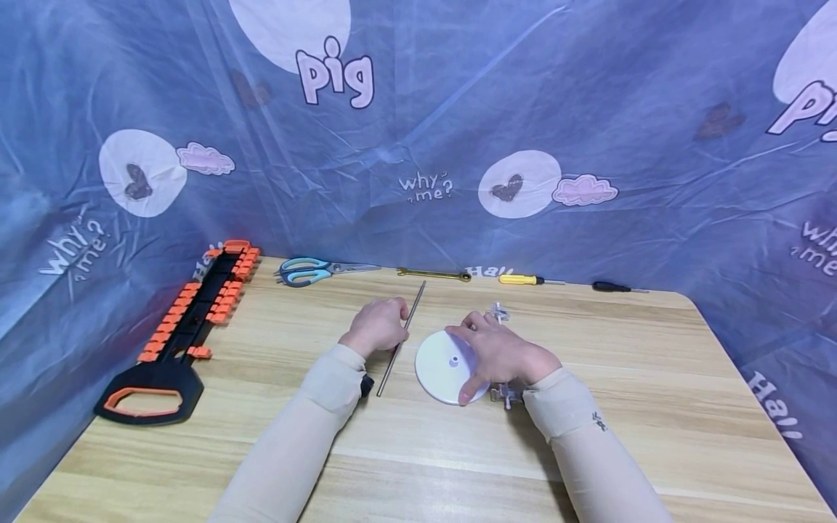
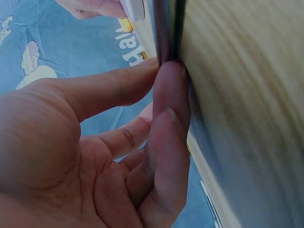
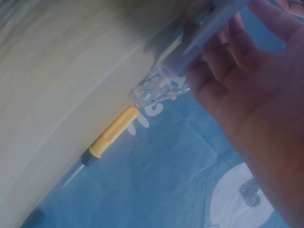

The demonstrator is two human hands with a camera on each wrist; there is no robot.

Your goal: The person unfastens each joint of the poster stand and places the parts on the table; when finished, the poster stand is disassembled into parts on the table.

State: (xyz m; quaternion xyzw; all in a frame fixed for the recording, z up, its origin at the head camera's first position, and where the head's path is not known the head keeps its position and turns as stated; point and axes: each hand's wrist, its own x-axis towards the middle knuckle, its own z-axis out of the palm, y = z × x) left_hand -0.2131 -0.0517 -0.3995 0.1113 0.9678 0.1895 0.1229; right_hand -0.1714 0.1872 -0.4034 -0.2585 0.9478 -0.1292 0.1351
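A thin metal rod (image 1: 389,369) slants over the tabletop, its middle pinched between the thumb and fingers of my left hand (image 1: 375,327). In the left wrist view the rod (image 2: 167,28) runs up from the fingertips, close along the wood. My right hand (image 1: 500,350) grips a white round disc (image 1: 434,372) by its edge, thumb at the near side and fingers at the far side. A small raised hub shows at the disc's centre. Clear plastic parts (image 1: 503,394) stick out past the right hand, partly hidden by it; one (image 3: 151,90) shows beyond the disc in the right wrist view.
A black rack with orange clips (image 1: 189,316) lies at the left. Along the back edge are blue-handled scissors (image 1: 314,271), a wrench (image 1: 433,274), a yellow screwdriver (image 1: 521,280) and a black screwdriver (image 1: 612,287). Patterned blue cloth (image 1: 405,131) hangs behind the table.
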